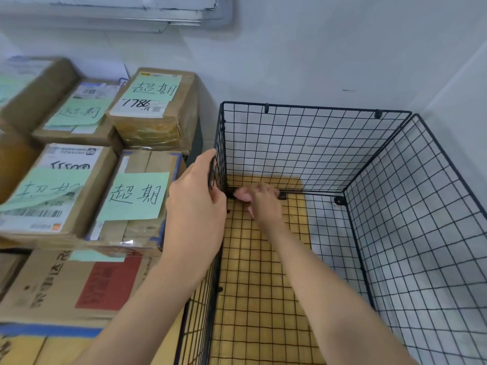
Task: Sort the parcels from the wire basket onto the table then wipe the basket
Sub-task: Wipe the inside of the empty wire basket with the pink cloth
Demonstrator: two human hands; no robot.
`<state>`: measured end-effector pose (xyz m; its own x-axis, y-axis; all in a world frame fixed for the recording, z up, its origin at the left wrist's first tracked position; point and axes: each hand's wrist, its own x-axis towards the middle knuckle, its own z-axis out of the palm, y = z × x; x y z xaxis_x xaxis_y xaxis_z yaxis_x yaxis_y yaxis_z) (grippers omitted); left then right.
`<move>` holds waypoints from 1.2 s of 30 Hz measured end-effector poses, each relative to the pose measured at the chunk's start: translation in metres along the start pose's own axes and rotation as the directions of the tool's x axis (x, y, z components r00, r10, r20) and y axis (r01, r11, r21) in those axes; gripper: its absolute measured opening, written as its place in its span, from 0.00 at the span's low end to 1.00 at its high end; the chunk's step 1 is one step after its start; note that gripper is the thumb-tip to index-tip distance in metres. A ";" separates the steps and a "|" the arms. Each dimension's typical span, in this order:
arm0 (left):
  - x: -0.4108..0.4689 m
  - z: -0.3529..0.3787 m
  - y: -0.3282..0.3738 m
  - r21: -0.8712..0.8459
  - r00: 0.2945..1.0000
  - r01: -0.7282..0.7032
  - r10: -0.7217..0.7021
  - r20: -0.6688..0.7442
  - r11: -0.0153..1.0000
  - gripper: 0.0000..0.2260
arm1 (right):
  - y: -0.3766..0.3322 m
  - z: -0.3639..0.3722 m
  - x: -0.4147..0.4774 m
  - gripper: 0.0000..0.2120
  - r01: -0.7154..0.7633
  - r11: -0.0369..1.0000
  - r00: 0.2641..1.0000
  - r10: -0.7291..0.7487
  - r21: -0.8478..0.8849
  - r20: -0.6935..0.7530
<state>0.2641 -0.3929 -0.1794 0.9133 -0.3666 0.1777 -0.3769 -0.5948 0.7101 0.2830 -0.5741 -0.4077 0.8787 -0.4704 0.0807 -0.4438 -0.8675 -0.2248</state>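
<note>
**Desk:** What is shown from the head view?

**Caption:** A black wire basket (290, 143) is seen from above, set into the corner of a white wall (342, 61). A yellow board (263, 285) is seen through its mesh floor. The basket's near side is cut off by the lower edge of the frame.

**Desk:** Where are the parcels placed?

**Caption:** The parcels (155, 114) are stacked just beside the basket's left wall. They are cardboard boxes topped with green notes (138, 196) on which large characters are handwritten. The surface beneath them is hidden by the stack itself. A larger carton (66, 285) is seen lower down, partly covered by the left forearm. The boxes at the far left are blurred and cropped, and their printed labels cannot be read.

**Desk:** How are the hands held?

**Caption:** The left hand (195, 206) is wrapped around the top wire of the basket's left wall, near the far corner. Its fingertips are hidden behind the mesh. The right hand (264, 204) is lowered to the far left corner of the floor, where a pink cloth (243, 194) is touched. Only a blurred scrap of cloth is shown beyond the fingers. Whether it is pinched or pressed flat cannot be told.
</note>
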 end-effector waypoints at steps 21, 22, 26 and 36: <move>-0.001 0.000 0.002 0.033 1.000 0.005 -0.004 -0.010 0.999 0.24 | 0.084 -0.033 -0.052 0.16 -0.439 0.857 0.874 0.477 0.271 -0.093; -0.001 0.000 0.003 0.031 1.000 0.001 -0.001 -0.010 1.000 0.24 | 0.059 -0.028 -0.053 0.17 -0.380 0.875 0.902 0.422 0.301 -0.087; 0.000 -0.001 0.004 0.036 1.000 -0.011 0.012 -0.020 0.999 0.24 | -0.042 0.002 -0.063 0.19 -0.215 0.892 0.974 0.224 0.397 0.025; -0.001 -0.003 0.004 0.036 1.000 -0.005 0.004 0.009 0.999 0.25 | 0.033 -0.021 -0.091 0.22 -0.241 0.950 0.970 0.240 0.196 0.032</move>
<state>0.2619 -0.3928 -0.1741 0.9102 -0.3756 0.1747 -0.3865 -0.6181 0.6845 0.1853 -0.5631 -0.4024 0.7520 -0.6591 -0.0069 -0.5993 -0.6794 -0.4234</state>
